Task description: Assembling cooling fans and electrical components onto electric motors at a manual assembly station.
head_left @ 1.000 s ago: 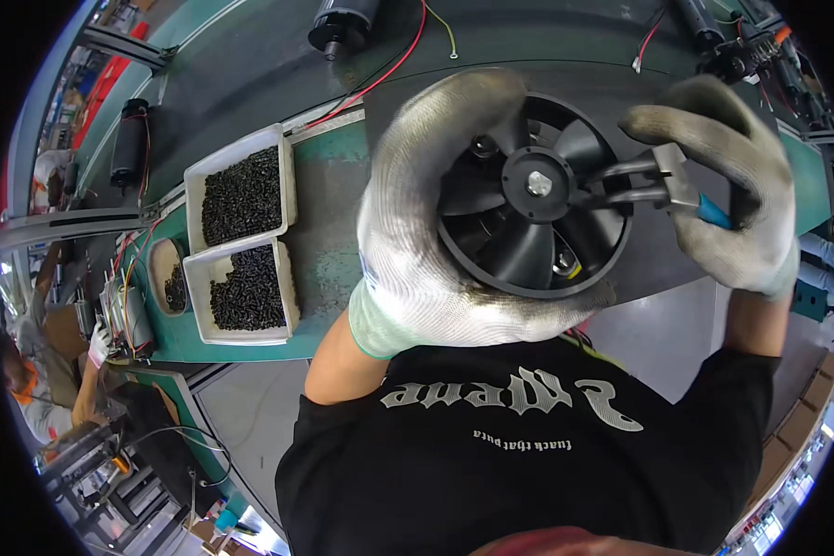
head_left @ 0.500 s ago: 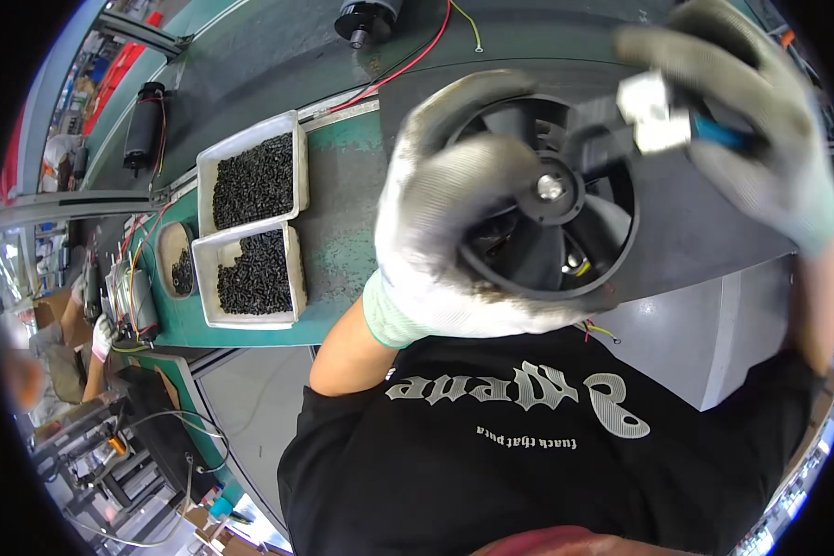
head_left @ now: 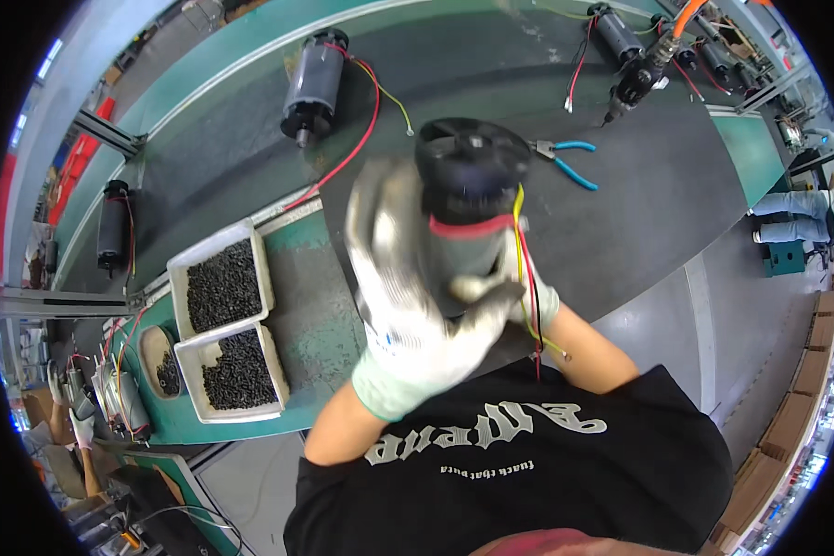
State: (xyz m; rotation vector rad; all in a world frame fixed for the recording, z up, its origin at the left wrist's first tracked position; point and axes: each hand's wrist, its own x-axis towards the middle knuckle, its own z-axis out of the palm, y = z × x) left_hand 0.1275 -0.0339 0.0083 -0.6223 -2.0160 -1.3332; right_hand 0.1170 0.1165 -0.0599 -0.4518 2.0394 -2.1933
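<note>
Both my gloved hands are around a grey cylindrical motor (head_left: 468,250), tilted upright in front of my chest. A black fan (head_left: 473,153) caps its upper end, smeared by motion, with a red band just below. My left hand (head_left: 403,278) wraps the motor's left side, long fingers along it and thumb across the front. From the right and behind, my right hand (head_left: 528,278) grips the body, its fingers partly hidden. Yellow, red and black wires (head_left: 531,278) hang from the motor past my right hand. Blue-handled pliers (head_left: 570,164) lie on the dark mat beyond.
Two white trays (head_left: 267,269) of small black parts and a round dish (head_left: 148,361) stand at left. Motors lie on the bench, one (head_left: 315,88) far left. A power screwdriver (head_left: 635,83) on an orange hose hangs at far right. A co-worker's gloved hand (head_left: 82,431) shows at left.
The pliers have left my right hand and lie on the mat. The fan has tipped from facing me to pointing up, showing the motor body, which my right hand now grips.
</note>
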